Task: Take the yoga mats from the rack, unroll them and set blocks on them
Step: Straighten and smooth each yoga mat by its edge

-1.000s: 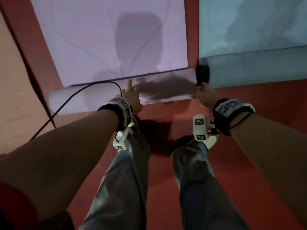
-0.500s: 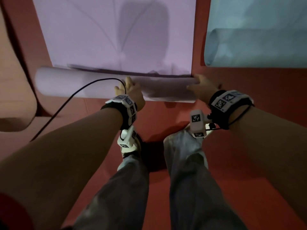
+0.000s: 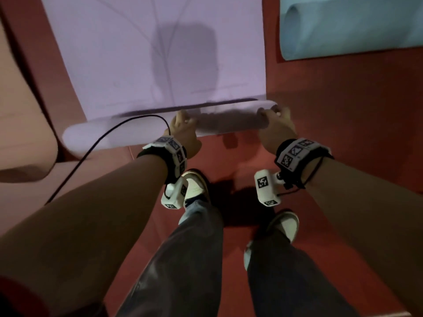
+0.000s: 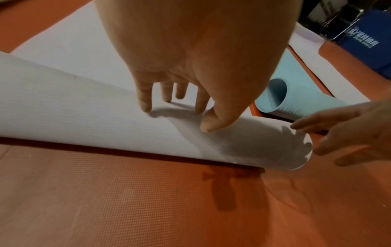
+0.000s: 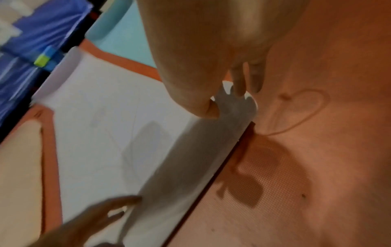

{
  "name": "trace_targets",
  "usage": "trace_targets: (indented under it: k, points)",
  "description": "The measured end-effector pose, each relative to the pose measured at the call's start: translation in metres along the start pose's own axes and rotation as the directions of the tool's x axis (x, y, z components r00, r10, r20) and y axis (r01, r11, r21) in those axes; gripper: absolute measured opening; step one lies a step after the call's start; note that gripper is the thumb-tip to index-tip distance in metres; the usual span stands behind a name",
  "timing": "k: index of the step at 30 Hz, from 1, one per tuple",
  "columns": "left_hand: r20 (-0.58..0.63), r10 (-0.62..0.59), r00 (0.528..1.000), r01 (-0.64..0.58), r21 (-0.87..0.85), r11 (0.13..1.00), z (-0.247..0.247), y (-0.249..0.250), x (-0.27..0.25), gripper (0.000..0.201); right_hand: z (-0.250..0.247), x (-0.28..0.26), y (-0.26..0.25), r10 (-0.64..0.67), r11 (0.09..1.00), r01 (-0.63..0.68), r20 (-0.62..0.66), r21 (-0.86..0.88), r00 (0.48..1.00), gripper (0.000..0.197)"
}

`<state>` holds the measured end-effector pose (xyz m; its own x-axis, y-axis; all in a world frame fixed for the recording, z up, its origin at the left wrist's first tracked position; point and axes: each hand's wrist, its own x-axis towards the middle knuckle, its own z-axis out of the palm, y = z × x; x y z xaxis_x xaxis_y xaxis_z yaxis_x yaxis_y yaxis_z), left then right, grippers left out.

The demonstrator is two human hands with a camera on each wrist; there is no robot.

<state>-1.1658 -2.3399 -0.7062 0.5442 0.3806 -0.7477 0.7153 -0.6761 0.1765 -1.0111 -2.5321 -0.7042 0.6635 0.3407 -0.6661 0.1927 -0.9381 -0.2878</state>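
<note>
A lilac yoga mat (image 3: 160,53) lies mostly unrolled on the red floor, and its last rolled part (image 3: 229,124) runs across in front of me. My left hand (image 3: 183,131) rests on the middle of that roll (image 4: 84,117), its fingers (image 4: 146,103) straight along the top and the thumb pressing down. My right hand (image 3: 273,120) sits at the roll's right end (image 5: 190,158), thumb on top and fingers spread loosely past the end, as the left wrist view shows (image 4: 338,133). A light blue mat (image 3: 343,30), partly unrolled, lies to the right, its open roll end (image 4: 275,95) facing us. No blocks are visible.
The red textured floor (image 3: 343,110) stretches toward me under my shoes (image 3: 194,186). A peach mat (image 3: 18,110) lies at the left. A black cable (image 3: 91,152) hangs from my left wrist across the roll. Blue equipment (image 4: 363,46) stands beyond the mats' far ends.
The lilac roll has turned toward me and grown thinner, laying more mat flat. Both hands came back with it, the right shifting onto the roll's end, and my feet have stepped backward.
</note>
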Motion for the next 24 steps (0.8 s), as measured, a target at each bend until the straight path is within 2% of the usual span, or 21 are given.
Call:
trace_targets:
  k: [3, 5, 8, 11, 15, 19, 22, 24]
  points:
    - [-0.082, -0.008, 0.997, 0.010, 0.031, 0.999, 0.015, 0.004, -0.010, 0.069, 0.012, -0.005, 0.003, -0.111, 0.991, 0.112, 0.026, -0.075, 0.994, 0.065]
    - [-0.047, -0.041, 0.998, 0.043, 0.036, 0.998, 0.028, 0.009, -0.020, 0.070, 0.020, -0.013, 0.008, -0.127, 0.988, 0.134, 0.082, -0.080, 0.988, 0.071]
    - [-0.059, -0.117, 0.991, 0.121, 0.060, 0.991, 0.051, 0.013, -0.039, 0.069, 0.032, -0.031, 0.026, -0.161, 0.978, 0.180, 0.170, -0.108, 0.972, 0.072]
    - [-0.026, -0.167, 0.986, 0.168, 0.126, 0.978, 0.078, 0.016, -0.063, 0.061, 0.049, -0.054, 0.054, -0.162, 0.968, 0.204, 0.258, -0.144, 0.952, 0.076]
    - [-0.101, -0.194, 0.976, 0.208, 0.147, 0.967, 0.118, 0.019, -0.089, 0.062, 0.068, -0.079, 0.084, -0.211, 0.954, 0.265, 0.313, -0.143, 0.926, 0.075]
    - [-0.075, -0.195, 0.978, 0.205, 0.164, 0.965, 0.145, 0.017, -0.097, 0.061, 0.089, -0.092, 0.104, -0.229, 0.952, 0.271, 0.254, -0.143, 0.940, 0.068]
    - [0.009, -0.155, 0.988, 0.150, 0.205, 0.967, 0.155, 0.008, -0.081, 0.062, 0.100, -0.086, 0.105, -0.238, 0.958, 0.251, 0.100, -0.139, 0.966, 0.058]
    - [0.051, -0.133, 0.990, 0.119, 0.213, 0.970, 0.163, 0.000, -0.070, 0.058, 0.111, -0.078, 0.096, -0.267, 0.955, 0.265, 0.001, -0.135, 0.964, 0.050]
